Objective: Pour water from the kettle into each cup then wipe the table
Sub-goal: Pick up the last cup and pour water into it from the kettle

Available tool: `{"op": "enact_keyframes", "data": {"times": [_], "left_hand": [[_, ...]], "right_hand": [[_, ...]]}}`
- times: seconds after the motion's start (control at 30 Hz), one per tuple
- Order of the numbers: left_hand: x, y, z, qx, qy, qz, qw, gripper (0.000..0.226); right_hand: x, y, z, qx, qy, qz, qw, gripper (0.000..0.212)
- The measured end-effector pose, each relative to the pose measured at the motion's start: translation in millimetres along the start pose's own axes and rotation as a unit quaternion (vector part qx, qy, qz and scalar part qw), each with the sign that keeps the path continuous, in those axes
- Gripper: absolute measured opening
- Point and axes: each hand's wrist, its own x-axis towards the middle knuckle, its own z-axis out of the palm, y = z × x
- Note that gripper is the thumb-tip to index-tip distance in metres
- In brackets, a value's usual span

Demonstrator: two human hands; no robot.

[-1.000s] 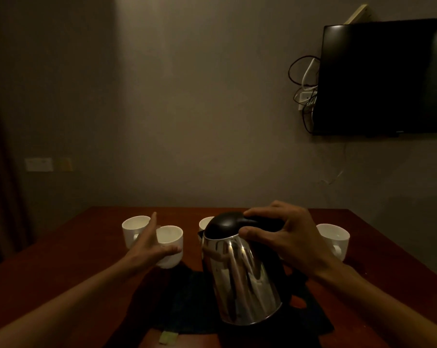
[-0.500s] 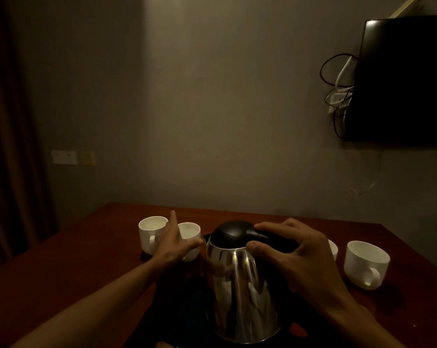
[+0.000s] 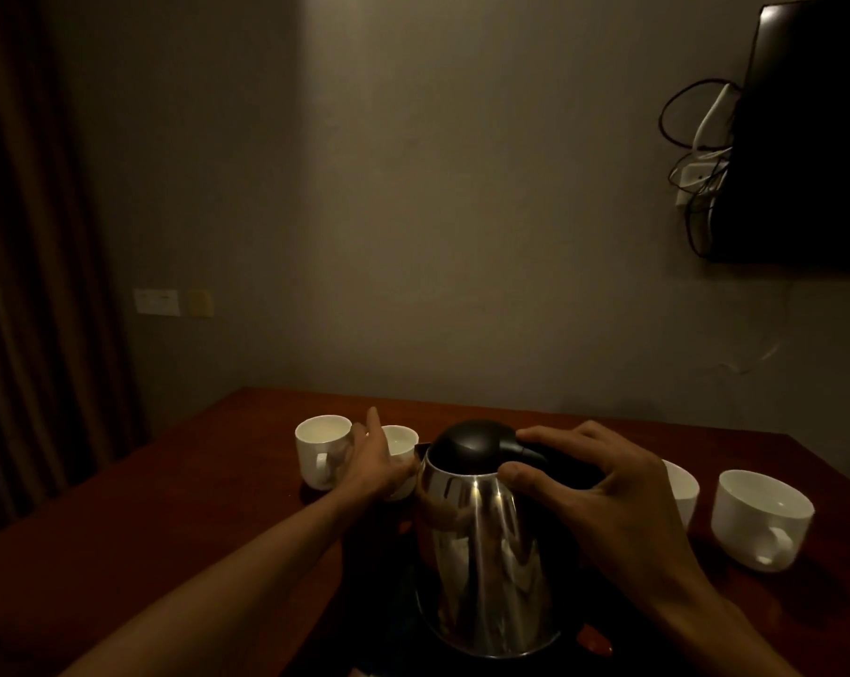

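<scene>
Head view, left hand (image 3: pixel 379 461) cupping second cup (image 3: pixel 403 444), right hand (image 3: pixel 608 495) curled around kettle (image 3: pixel 486 544) handle.

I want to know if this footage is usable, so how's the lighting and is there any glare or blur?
Head view: the room is dim and warm-toned, the curtain at left nearly black; the steel kettle carries bright streaky reflections; the white cups, such as the far-right cup, stand out clearly; the left hand and right hand look slightly soft; wide-angle distortion bends the frame edges.
</scene>
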Motion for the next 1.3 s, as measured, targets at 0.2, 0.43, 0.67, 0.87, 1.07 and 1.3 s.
{"op": "enact_keyframes", "data": {"times": [0.2,0.43,0.67,0.87,1.07,1.3], "left_hand": [[1,5,-21,0.051,0.002,0.080,0.996,0.112],[8,4,-66,0.105,0.051,0.115,0.987,0.109],[16,-29,-86,0.172,0.048,0.104,0.978,0.111],[23,-54,-86,0.198,-0.015,0.083,0.977,0.112],[22,-68,-77,0.204,-0.090,0.054,0.973,0.112],[33,-67,-66,0.152,-0.085,0.016,0.985,0.115]], "right_hand": [[3,-6,4,0.010,0.006,-0.001,1.000,0.044],[10,-21,11,-0.017,0.009,-0.024,1.000,0.049],[13,-33,26,-0.002,-0.008,-0.028,1.000,0.049],[12,-33,36,0.010,-0.041,-0.022,0.999,0.050],[9,-29,41,0.028,-0.044,-0.018,0.998,0.041],[10,-26,41,0.025,-0.066,-0.024,0.997,0.043]]}}
